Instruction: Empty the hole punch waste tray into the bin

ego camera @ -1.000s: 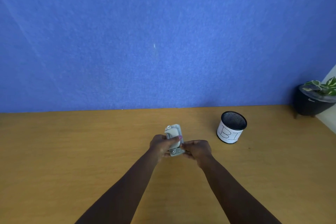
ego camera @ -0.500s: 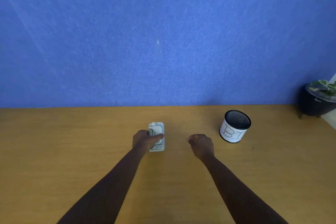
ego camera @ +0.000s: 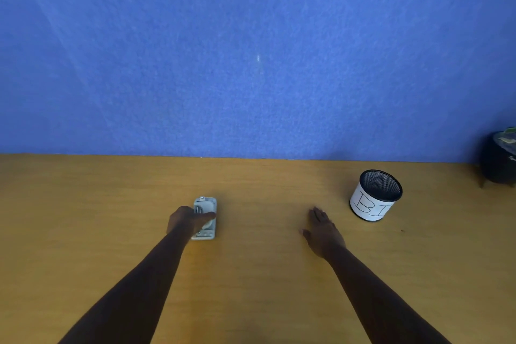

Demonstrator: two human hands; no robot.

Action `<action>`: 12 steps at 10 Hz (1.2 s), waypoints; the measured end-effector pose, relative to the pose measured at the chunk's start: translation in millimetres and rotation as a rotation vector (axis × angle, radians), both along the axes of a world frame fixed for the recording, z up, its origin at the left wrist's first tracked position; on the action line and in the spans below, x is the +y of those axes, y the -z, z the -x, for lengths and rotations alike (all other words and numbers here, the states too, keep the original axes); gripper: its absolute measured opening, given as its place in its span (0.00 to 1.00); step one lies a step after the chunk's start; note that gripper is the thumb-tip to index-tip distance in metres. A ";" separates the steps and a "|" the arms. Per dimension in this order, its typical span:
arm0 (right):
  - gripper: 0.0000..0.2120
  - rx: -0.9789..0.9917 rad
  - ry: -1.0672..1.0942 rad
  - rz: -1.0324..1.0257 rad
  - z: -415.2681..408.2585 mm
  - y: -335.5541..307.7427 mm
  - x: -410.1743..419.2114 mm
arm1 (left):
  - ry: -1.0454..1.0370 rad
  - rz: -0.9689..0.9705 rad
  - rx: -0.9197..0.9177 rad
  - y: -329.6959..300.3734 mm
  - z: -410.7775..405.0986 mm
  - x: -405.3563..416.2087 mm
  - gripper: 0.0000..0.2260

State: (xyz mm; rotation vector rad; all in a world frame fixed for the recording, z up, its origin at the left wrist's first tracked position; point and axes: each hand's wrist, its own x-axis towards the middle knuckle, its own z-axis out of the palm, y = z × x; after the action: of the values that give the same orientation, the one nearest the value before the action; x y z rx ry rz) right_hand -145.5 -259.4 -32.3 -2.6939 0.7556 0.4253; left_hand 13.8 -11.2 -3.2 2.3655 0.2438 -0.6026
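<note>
A wooden table (ego camera: pixel 83 218) fills the lower half of the frame, and a blue felt wall (ego camera: pixel 251 50) fills the upper half. Two bare forearms come in from the bottom edge and reach forward over the table.

A little left of the centre of the frame, the left hand (ego camera: pixel 185 222) is on the hole punch (ego camera: pixel 206 218). The hole punch is a small light grey device and it lies flat on the table, with its long side pointing away from the person. The fingers of the left hand are curled around its left side and the thumb goes across its top, so the hand has a grip on it. I cannot tell if the waste tray is on the punch, because the hand covers the middle part.

To the right of the centre, the right hand (ego camera: pixel 324 232) is spread flat, palm down, with the fingers stretched toward the upper right. It has nothing in it. I cannot tell if it touches the table or is just above it. It is well apart from the hole punch.

Further right stands the bin (ego camera: pixel 374 198), a round black mesh cup with a white paper label that shows hand-drawn letters. It stands upright on the table, near the right hand but not touching it.

At the far right edge of the frame there is a dark plant pot (ego camera: pixel 499 159), only partly in view
</note>
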 end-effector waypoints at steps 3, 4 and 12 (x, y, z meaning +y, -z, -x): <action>0.32 0.000 -0.003 -0.008 -0.9 -0.5 -0.6 | 0.032 -0.060 0.011 8.0 -7.9 7.6 0.24; 0.32 0.003 -0.010 -0.006 -1.3 -0.8 -1.1 | 0.046 -0.079 0.026 9.8 -11.1 7.7 0.25; 0.32 -0.040 0.033 0.003 -0.2 -19.6 -0.6 | 0.082 -0.155 0.009 13.4 -10.7 1.4 0.27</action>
State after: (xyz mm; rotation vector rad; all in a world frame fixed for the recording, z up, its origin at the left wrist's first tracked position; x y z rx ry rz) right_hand -145.2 -260.0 -12.7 -2.6807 0.7887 0.3610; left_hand 24.5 -9.9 -16.6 2.5323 0.2047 -0.6540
